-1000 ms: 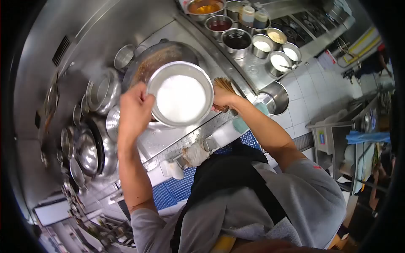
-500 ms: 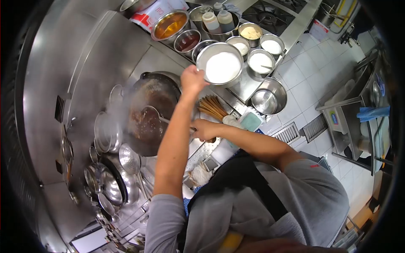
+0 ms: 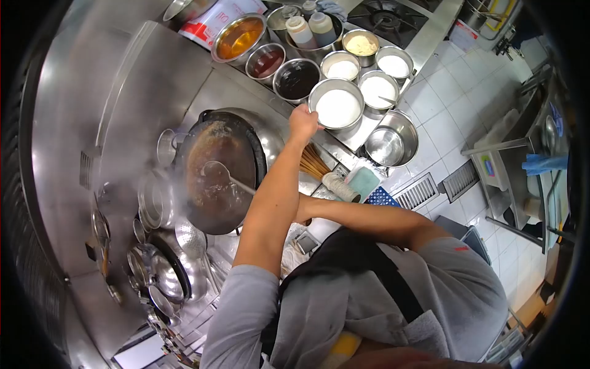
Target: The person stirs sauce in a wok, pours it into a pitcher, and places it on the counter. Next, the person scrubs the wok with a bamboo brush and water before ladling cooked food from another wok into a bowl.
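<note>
The left hand (image 3: 303, 124) grips the near rim of a metal pot (image 3: 332, 85) with white contents, thumb and fingers closed on its edge. The right hand (image 3: 302, 212) is crossed behind the left forearm, so I can't tell how its fingers stand; it seems to be at the handle of the ladle (image 3: 242, 186), whose bowl lies in the steaming wok (image 3: 216, 221). The held pot is over the bench (image 3: 356, 139), close by dark liquid (image 3: 296, 81) in one container and a pot of white stuff (image 3: 376, 89) with a utensil in it. A bundled brush (image 3: 314, 162) lies below the left hand; farther out are squeeze bottles (image 3: 300, 33) and amber liquid (image 3: 239, 41).
</note>
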